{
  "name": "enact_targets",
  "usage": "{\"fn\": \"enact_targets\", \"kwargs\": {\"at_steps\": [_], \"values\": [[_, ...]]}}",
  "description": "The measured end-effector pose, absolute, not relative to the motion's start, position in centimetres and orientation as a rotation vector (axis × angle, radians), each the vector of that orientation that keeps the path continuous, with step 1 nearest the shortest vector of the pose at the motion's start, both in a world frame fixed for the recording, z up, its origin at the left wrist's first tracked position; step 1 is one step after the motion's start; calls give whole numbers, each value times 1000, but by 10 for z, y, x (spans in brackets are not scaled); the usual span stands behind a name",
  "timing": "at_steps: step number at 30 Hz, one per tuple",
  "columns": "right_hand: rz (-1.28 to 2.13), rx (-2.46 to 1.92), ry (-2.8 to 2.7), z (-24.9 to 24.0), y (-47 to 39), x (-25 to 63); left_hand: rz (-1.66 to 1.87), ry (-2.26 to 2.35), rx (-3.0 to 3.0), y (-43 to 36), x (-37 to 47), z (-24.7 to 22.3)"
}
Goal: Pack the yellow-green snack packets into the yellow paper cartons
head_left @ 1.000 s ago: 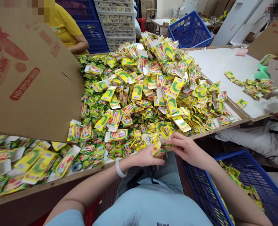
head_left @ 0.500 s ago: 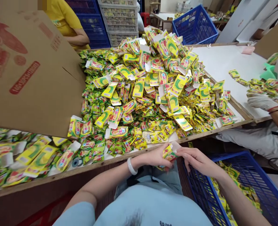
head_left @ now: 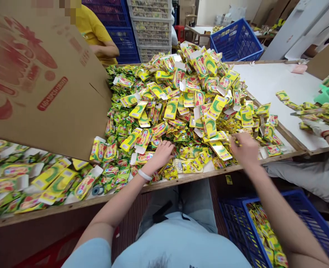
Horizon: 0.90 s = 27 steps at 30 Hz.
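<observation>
A big heap of small yellow-green boxes and sachets [head_left: 181, 96] covers the wooden-rimmed table [head_left: 181, 179]. My left hand [head_left: 162, 153], with a white bracelet [head_left: 144, 175] on its wrist, lies fingers down on the near edge of the heap, touching packets and gripping nothing that I can see. To the right, my right hand [head_left: 244, 149] is blurred, its fingertips in the packets. Whether it holds one is unclear.
A large cardboard flap [head_left: 41, 82] overhangs the table's left. A blue crate [head_left: 306, 208] with filled boxes stands at my right knee. A co-worker's gloved hand [head_left: 317, 126] sorts packets at the right edge. A person in yellow [head_left: 97, 33] sits at the back, by stacked crates [head_left: 150, 26].
Both hands held one small box over my lap. That box is gone from them, and both hands have moved forward and apart onto the heap.
</observation>
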State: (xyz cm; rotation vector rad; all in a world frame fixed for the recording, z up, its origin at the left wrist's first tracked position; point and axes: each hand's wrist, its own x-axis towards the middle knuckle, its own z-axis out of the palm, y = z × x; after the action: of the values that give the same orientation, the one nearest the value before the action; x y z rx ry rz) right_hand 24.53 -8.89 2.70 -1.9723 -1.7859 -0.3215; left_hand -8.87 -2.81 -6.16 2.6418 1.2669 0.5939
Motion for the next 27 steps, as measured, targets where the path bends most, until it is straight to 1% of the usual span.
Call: {"fn": "enact_targets", "kwargs": {"at_steps": [2,4,7,10,15,16,20,21,25,27], "values": [[-172,-1940,-1891,-14,-78,184,634,1290,2625,-28,-93,-65],[35,-1883,-1869,-49,-71,136,727,1260,2546,-30,-97,-66],[267,-1786,-1769,-71,-67,112,933,1246,2222,-37,-104,-67],[381,-1719,-1734,-67,-72,125,1069,1299,1841,-45,-106,-68],[1002,-1295,-1651,-48,-92,132,1042,1060,1694,-59,-86,-69],[1037,-1264,-1659,-46,-95,130,1018,1019,1687,-63,-81,-69],[868,-1374,-1593,-46,-106,123,978,984,1654,-88,-59,-70],[915,-1359,-1549,-48,-109,121,1008,987,1658,-94,-54,-70],[1346,-1205,-1376,-61,-125,120,1222,1067,1917,-99,-53,-61],[1309,-1237,-1312,-65,-133,128,1270,1262,2121,-87,-72,-54]]}}
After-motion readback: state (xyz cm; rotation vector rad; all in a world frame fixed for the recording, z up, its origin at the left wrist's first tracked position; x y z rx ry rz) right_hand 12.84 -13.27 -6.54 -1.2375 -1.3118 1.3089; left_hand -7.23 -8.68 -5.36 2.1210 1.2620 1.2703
